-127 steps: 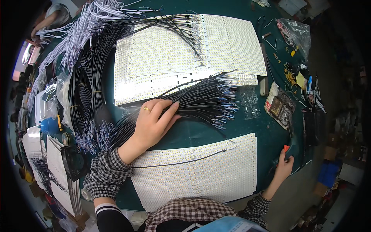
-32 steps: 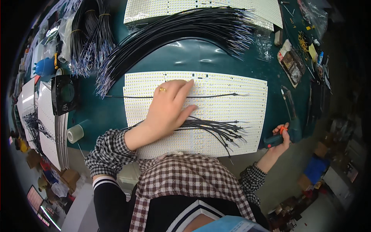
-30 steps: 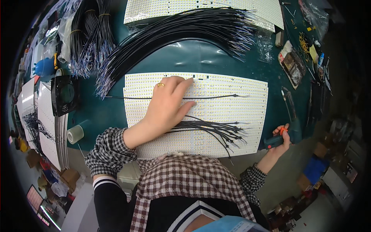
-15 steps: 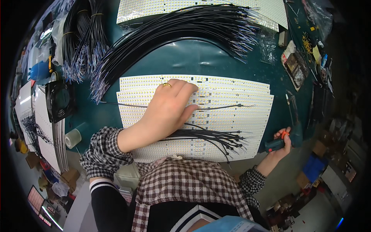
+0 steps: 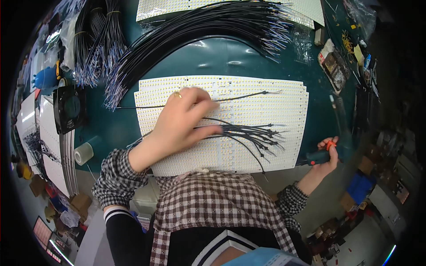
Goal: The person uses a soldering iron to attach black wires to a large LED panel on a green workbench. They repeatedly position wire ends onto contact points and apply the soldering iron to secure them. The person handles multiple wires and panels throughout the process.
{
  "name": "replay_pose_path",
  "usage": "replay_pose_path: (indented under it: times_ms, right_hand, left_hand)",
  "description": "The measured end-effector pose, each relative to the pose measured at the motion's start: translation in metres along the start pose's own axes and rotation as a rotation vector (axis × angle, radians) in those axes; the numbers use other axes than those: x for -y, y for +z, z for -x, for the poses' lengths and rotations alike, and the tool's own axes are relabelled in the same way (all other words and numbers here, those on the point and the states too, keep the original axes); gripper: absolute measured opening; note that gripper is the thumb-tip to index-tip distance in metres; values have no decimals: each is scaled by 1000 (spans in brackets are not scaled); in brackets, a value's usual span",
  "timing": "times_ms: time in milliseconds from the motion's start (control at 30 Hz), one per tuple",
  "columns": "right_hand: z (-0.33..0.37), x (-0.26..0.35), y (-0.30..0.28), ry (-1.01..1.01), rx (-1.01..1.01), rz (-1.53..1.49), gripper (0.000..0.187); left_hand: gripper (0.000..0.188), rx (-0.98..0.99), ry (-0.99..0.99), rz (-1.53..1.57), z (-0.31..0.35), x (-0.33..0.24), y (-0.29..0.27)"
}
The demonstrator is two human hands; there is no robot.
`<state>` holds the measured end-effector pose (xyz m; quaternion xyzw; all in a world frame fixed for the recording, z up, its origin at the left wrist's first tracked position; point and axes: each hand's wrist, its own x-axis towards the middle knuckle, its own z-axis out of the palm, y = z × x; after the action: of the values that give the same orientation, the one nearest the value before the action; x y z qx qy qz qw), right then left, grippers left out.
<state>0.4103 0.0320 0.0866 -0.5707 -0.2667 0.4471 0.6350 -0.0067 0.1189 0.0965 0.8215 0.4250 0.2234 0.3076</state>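
Observation:
My left hand (image 5: pixel 183 116), a ring on one finger, hovers over or rests lightly on a stack of white LED panels (image 5: pixel 284 111). Its thumb and fingers are apart, slightly blurred, and I see nothing held between them. A single black lead (image 5: pixel 244 96) runs beneath the hand across the panels. Below it lies a small bunch of black leads (image 5: pixel 248 133) with stripped ends, partly covered by the hand. Off the panels' right edge, my right hand (image 5: pixel 327 160) is closed round a green soldering gun (image 5: pixel 317 157) with an orange trigger; its thin metal tip points away from me.
A large bundle of black cables (image 5: pixel 191 33) arches across the green table, with tied bundles (image 5: pixel 95 40) at its left. A black fan (image 5: pixel 69 108), a white roll (image 5: pixel 84 153) and standing panels (image 5: pixel 55 155) are leftward. A dirty soldering box (image 5: pixel 333 66) sits at right.
Panels and leads now appear higher in the picture, and the leads lie farther up the panels. My left thumb and fingers have spread more. The right hand keeps its grip on the soldering gun.

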Motion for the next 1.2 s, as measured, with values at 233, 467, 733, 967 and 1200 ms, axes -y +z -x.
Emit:
replay_pose_path:
  times_ms: [233, 467, 733, 967, 1200]
  right_hand:
    - [12, 33, 9, -130, 143, 116, 29]
    - [5, 20, -1, -77, 41, 51, 35]
    - [-17, -14, -52, -65, 49, 9, 47]
    - [-24, -10, -36, -106, 231, -70, 41]
    - [18, 45, 1, -262, 151, 100, 32]
  left_hand:
    - [36, 67, -9, -135, 36, -8, 22]
    - [38, -30, -109, -98, 50, -14, 29]
    - [17, -333, -170, -230, 89, -6, 60]
    - [34, -479, -162, -342, 60, 6, 34]
    - [16, -50, -235, 45, 17, 36, 8]
